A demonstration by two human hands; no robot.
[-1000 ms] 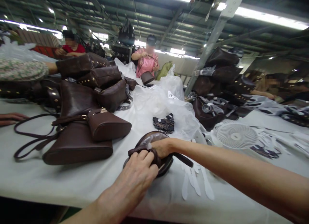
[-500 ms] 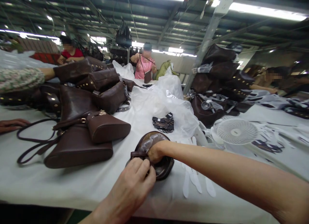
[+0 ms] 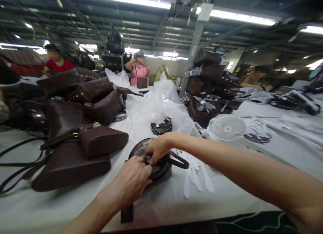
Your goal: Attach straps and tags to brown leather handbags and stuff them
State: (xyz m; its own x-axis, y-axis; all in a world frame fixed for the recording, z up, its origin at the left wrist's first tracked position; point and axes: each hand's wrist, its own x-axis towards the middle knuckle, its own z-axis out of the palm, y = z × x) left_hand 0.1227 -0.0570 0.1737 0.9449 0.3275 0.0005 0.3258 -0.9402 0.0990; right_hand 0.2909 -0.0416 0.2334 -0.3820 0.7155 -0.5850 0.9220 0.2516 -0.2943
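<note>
A brown bag [image 3: 161, 175] stands on the white-covered table [image 3: 161, 207], near its front edge, with its mouth upward. The left hand [image 3: 133, 176] grasps the near left side of this bag, with fingers bent over the rim. The right hand [image 3: 160, 147] is at the mouth, its fingers curled downward into it; whether they pinch something, I cannot tell. Between the hands and the far rim, some clear plastic [image 3: 142, 149] shows inside. A strap [image 3: 181, 162] with a metal ring sticks out at the right of the bag.

Behind the bag, some black tags [image 3: 161, 127] lie in a small heap. They carry a line of pale letters, but these are too small and blurred for reading. Just behind them, a heap of white plastic bags [image 3: 151, 107] has a patch of black printed signs [image 3: 167, 98], which I also cannot read. The round white fan [image 3: 227, 128] bears a small mark at its centre, not legible. To the left, a small handbag [image 3: 104, 139] leans on a larger one [image 3: 73, 170]; its gold-coloured ornament [image 3: 96, 125] gives no letters that I can make out. Beside the brown bag, at right, lie white flat strips [image 3: 208, 181].
</note>
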